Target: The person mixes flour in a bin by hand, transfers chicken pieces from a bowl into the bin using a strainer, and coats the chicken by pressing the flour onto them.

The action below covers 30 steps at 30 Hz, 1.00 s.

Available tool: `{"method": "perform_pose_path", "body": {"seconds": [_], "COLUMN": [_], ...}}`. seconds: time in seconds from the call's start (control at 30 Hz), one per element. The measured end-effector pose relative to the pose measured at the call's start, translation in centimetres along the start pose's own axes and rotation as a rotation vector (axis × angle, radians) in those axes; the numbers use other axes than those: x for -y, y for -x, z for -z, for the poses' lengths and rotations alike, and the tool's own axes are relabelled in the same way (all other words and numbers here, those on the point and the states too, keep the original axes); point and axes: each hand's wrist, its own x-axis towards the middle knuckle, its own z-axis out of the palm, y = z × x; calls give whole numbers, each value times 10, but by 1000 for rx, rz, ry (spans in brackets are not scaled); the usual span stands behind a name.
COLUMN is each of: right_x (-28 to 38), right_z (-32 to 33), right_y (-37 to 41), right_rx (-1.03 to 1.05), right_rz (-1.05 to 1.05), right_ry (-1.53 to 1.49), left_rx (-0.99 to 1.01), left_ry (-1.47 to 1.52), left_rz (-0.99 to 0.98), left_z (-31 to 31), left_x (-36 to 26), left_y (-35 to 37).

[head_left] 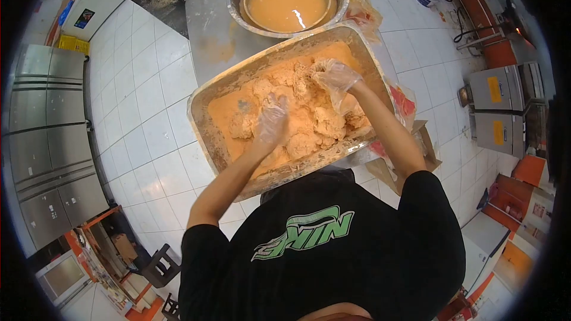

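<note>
A large rectangular tub (pixel 205 137) holds orange-tinted flour (pixel 223 110) and several lumpy, flour-coated pieces (pixel 329 123) that look like chicken. Both my hands are inside it, in clear plastic gloves dusted with flour. On the left of the heap, my left hand (pixel 273 120) rests against the flour and pieces, its fingers stretched away from me. My right hand (pixel 338 76) is at the upper right of the heap, with fingers curled round a coated chicken piece (pixel 320 70); the glove partly hides it. Another coated piece (pixel 302 80) lies just left of that hand.
Beyond the tub, a round metal bowl (pixel 235 6) with orange liquid (pixel 288 3) stands on the metal table (pixel 208 41). Plastic bags (pixel 364 15) lie along the table's right side. A cardboard box (pixel 425 148) is at right. Steel fridges (pixel 50 131) line the left wall.
</note>
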Motion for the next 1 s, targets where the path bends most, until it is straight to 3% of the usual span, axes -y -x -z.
{"method": "perform_pose_path", "body": {"seconds": [0.07, 0.13, 0.2, 0.3, 0.4, 0.47, 0.5, 0.57, 0.63, 0.73, 0.8, 0.83, 0.9, 0.97, 1.0], "right_x": [28, 46, 38, 21, 21, 16, 13, 17, 57, 37, 24, 18, 44, 45, 32], "right_z": [14, 27, 22, 9, 11, 3, 1, 7, 22, 14, 1, -3, 13, 15, 11], "right_y": [16, 25, 24, 17, 16, 21, 24, 17, 36, 32, 31, 30, 43, 46, 45], "right_rx": [31, 147, 159, 174, 132, 87, 58, 18, 24, 274, 157, 102, 76, 57, 48], "right_rz": [-38, -138, -182, -205, -200, -79, 48, 99, -101, -57, -4, 23, -75, -136, -147], "right_ry": [2, 95, 133, 176, 104, 129, 199, 205, 56, 419, 159, 29, 40, -61, -165], "left_rx": [179, 179, -1, 13, 153, 181, 190, 172, 137, 98, 172, 227, 339, 422, 441], "left_ry": [25, 141, 354, 522, 331, 325, 320, 326, 356, 409, 410, 451, 530, 469, 317], "left_rz": [77, 37, -120, -89, 8, -46, -61, -47, -48, -71, -87, 55, 337, 402, 323], "left_z": [-17, -37, -50, -23, 33, -3, -8, -2, -8, -31, 0, 17, 47, 29, 7], "left_x": [5, 20, 40, 46, 26, 19, 16, 12, 14, 20, 23, 26, 39, 84, 113], "left_y": [-5, -8, -5, -9, -42, -53, -55, -57, -51, -44, -43, -45, -46, -38, -28]}}
